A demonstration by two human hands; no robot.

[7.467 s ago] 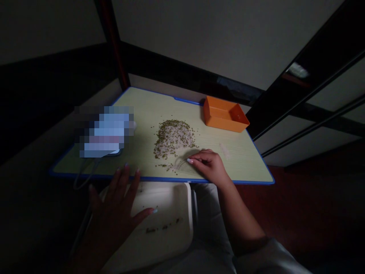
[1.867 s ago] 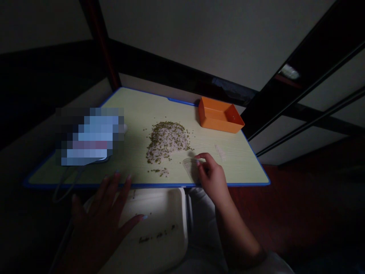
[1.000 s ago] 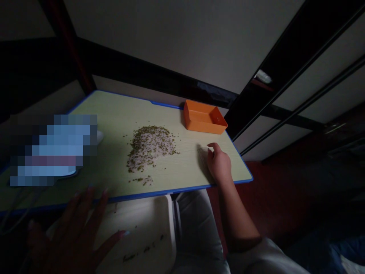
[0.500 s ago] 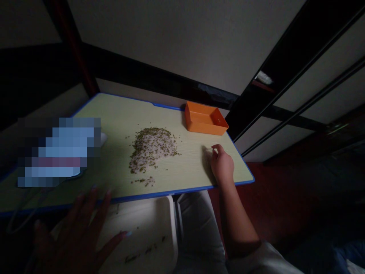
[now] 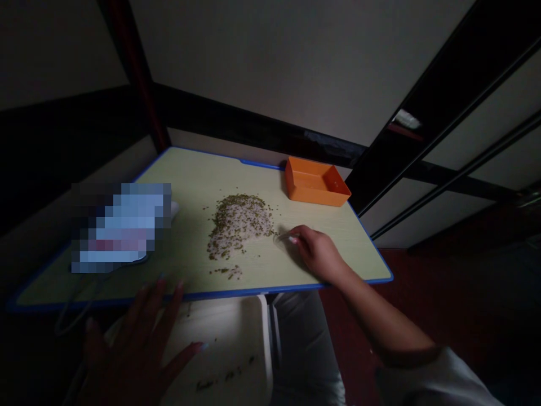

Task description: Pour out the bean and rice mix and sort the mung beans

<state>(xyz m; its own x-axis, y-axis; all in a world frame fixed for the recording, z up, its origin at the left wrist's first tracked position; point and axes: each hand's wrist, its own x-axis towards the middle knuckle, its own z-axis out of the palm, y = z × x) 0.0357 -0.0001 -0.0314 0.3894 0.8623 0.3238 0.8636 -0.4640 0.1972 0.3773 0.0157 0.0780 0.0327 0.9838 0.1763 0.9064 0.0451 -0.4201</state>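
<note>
A loose pile of small green beans and pale grains lies on the light yellow-green tabletop. Just right of the pile, my right hand pinches a small clear object with a rounded edge; it looks like a transparent scoop, though its full shape is hidden by my fingers. Its front edge reaches close to the outermost beans. In shadow at lower left, my left hand is spread with fingers apart. It is over the white tray below the table's front edge and holds nothing.
An orange open box stands at the table's back right corner. On the left sits a blurred-out bright device with a cable hanging over the blue table edge. A wall runs behind, with dark-framed panels to the right.
My right hand has moved left across the table with the clear object, from near the right end to beside the pile. The view has shifted slightly; my left hand stays spread.
</note>
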